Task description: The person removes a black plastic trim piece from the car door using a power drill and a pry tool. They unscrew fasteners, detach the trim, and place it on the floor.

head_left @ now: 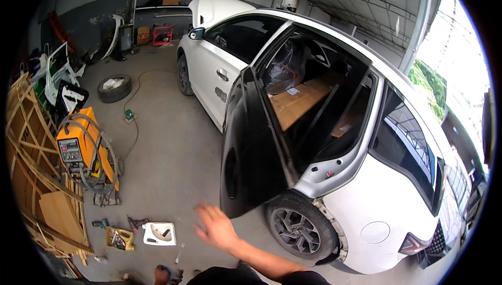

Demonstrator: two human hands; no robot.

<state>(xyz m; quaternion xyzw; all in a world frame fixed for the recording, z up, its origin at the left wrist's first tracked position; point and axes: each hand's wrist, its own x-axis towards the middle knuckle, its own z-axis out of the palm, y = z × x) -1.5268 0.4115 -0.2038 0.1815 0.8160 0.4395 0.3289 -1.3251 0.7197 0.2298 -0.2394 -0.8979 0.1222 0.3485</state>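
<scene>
My right hand (pixel 215 227) reaches out over the floor just beside the lower edge of the black rear door (pixel 251 164), its fingers apart, slightly blurred, and nothing in them. The door stands swung out from the white car (pixel 361 212). Low at the picture's edge, my left hand (pixel 161 274) shows only in part. Its fingers look curled around something small, dark and bluish that I cannot make out. Between the hands and the tools lies a slim metal tool (pixel 179 252) on the floor. A white cut-open container (pixel 159 234) holding small dark items is near it.
A yellow cut-open container (pixel 120 238) of tools and a red-black power drill (pixel 137 223) lie on the left. Beyond stand an orange welding machine (pixel 78 144), wooden lattice (pixel 31 144) and a loose tyre (pixel 114 88). A cable (pixel 137 128) crosses the floor. Cardboard (pixel 300 102) fills the rear cabin.
</scene>
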